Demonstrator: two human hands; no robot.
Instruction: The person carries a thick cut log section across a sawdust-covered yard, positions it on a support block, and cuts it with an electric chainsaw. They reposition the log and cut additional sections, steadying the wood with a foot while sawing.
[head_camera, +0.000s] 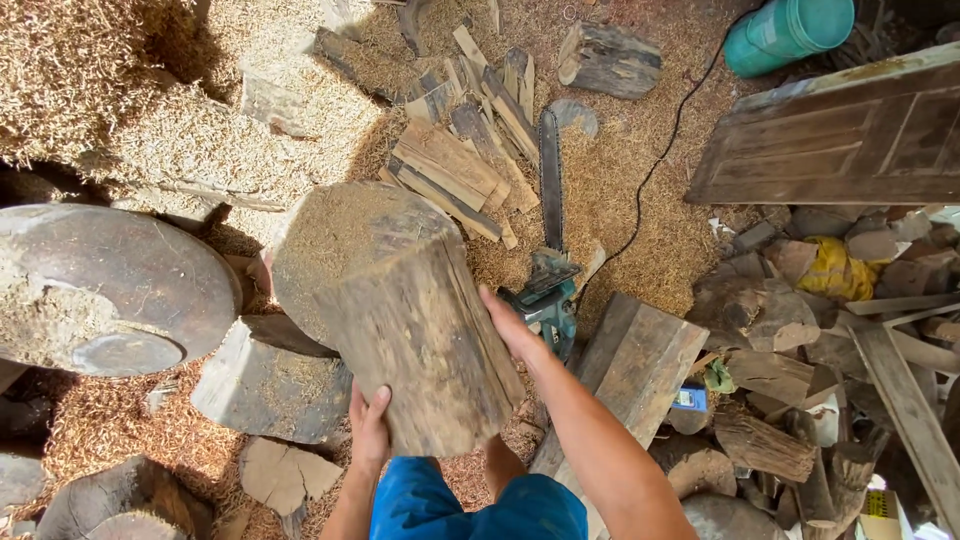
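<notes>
A person steadies a thick, weathered log section (395, 315) tilted on the sawdust-strewn floor (640, 200), its sawdust-dusted cut face turned up and away. The left hand (368, 428) cups the near lower end with fingers spread wide against the bark, while the right hand (508, 322) presses flat along the log's right side, apparently bracing it against tipping. Just beyond the right hand a teal chainsaw (548, 255) lies on the floor, bar pointing away toward a pile of split boards (460, 165). A large round slab (105, 290) sits at left.
</notes>
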